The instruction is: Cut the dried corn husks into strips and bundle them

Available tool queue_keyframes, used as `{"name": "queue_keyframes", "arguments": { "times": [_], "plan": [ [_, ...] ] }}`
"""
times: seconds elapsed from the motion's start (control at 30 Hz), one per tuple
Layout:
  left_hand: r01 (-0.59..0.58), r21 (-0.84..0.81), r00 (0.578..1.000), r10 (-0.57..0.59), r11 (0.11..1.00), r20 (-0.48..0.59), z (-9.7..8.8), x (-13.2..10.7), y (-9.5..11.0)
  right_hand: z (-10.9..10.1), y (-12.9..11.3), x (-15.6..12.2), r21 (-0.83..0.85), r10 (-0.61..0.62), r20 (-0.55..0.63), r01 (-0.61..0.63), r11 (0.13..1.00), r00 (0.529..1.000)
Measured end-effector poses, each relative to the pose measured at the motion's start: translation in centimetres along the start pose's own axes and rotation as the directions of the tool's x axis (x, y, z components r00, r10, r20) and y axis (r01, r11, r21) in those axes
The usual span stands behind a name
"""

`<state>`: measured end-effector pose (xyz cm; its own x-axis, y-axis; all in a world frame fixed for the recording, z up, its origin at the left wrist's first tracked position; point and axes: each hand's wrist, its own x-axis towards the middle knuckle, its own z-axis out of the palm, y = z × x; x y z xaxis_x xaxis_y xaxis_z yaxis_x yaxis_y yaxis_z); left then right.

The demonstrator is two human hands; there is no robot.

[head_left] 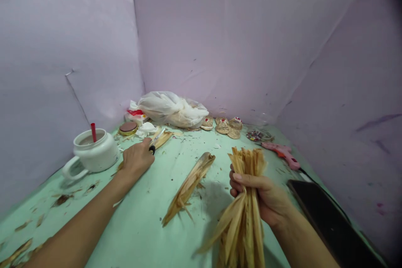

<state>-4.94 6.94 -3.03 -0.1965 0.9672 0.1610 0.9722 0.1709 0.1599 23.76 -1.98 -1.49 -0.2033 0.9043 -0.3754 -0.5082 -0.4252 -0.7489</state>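
My right hand [254,190] is wrapped round a bundle of dried corn husks [246,226], held above the front of the table with its trimmed ends up and loose strips hanging down. At the left, my left hand [138,157] is closed at a pair of scissors [152,149] with a black handle; the metal blades point away to the right. Under and beyond the scissors lies some flat husk [163,139]. Between my hands, a single folded corn husk [188,190] rests on the green table, apart from both. The fingers of my left hand are partly hidden.
A white mug [102,153] with a red stick stands at the left. Along the back lie a white plastic bag [172,109], small woven slippers [222,125] and beads [256,135]. At the right are a pink glue gun [282,153] and a dark flat device [329,222]. Husk scraps litter the left.
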Motion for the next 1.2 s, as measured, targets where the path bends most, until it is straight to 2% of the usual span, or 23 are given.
{"name": "queue_keyframes", "arguments": {
  "times": [0.07,0.1,0.13,0.2,0.27,0.3,0.4,0.5,0.6,0.7,0.8,0.9,1.03,1.13,1.2],
  "plan": [
    [-0.024,-0.242,0.995,-0.001,0.97,-0.101,-0.5,-0.2,0.2,0.1,0.0,0.0,-0.002,-0.002,0.008,0.002,1.0,1.0],
    [-0.055,-0.411,0.991,0.001,0.91,-0.131,-0.8,-0.4,0.3,0.1,0.1,0.0,-0.001,-0.003,0.007,0.003,1.0,1.0],
    [-0.076,-0.587,0.992,0.0,0.806,-0.128,-1.1,-0.7,0.5,0.2,0.1,0.0,0.001,0.002,0.005,-0.002,1.0,1.0],
    [-0.018,-0.851,1.0,-0.006,0.526,-0.025,-1.8,-1.2,0.8,0.2,0.2,0.1,0.006,0.019,-0.004,-0.019,1.0,1.0],
    [0.124,-0.949,0.991,0.006,0.289,0.131,-2.3,-1.6,1.1,0.3,0.3,0.2,0.01,0.04,-0.021,-0.04,0.999,0.999],
    [0.185,-0.961,0.98,0.031,0.207,0.195,-2.5,-1.7,1.2,0.3,0.3,0.3,0.012,0.052,-0.031,-0.052,0.999,0.998],
    [0.311,-0.948,0.932,0.174,0.066,0.318,-2.8,-2.1,1.4,0.5,0.5,0.5,0.038,0.082,-0.056,-0.08,0.996,0.995],
    [0.364,-0.931,0.893,0.278,0.019,0.355,-2.7,-2.7,1.8,0.7,0.5,0.6,0.084,0.087,-0.095,-0.079,0.993,0.992],
    [0.328,-0.944,0.906,0.274,0.025,0.322,-2.6,-3.7,2.5,1.2,0.7,0.7,0.086,0.112,-0.151,-0.1,0.991,0.982],
    [0.319,-0.947,0.903,0.292,0.035,0.315,-2.8,-5.4,3.6,1.8,1.0,0.6,0.088,0.053,-0.169,-0.038,0.995,0.984],
    [0.382,-0.923,0.86,0.349,0.043,0.373,-3.3,-7.8,5.1,2.5,1.6,0.6,0.114,0.011,-0.175,0.009,0.993,0.984],
    [0.433,-0.896,0.822,0.366,0.098,0.437,-3.2,-10.1,6.5,3.1,2.3,0.5,0.15,-0.001,-0.123,0.02,0.988,0.992],
    [0.435,-0.887,0.796,0.393,0.156,0.46,-1.7,-12.1,7.7,3.5,3.1,0.4,0.129,-0.037,-0.054,0.044,0.991,0.998],
    [0.386,-0.913,0.78,0.481,0.134,0.4,-0.2,-12.8,7.9,3.7,3.7,0.4,0.096,-0.057,-0.044,0.061,0.994,0.997],
    [0.369,-0.921,0.746,0.552,0.122,0.372,0.2,-13.0,7.8,3.8,3.8,0.3,0.082,-0.069,-0.024,0.071,0.994,0.997]
  ]
}}
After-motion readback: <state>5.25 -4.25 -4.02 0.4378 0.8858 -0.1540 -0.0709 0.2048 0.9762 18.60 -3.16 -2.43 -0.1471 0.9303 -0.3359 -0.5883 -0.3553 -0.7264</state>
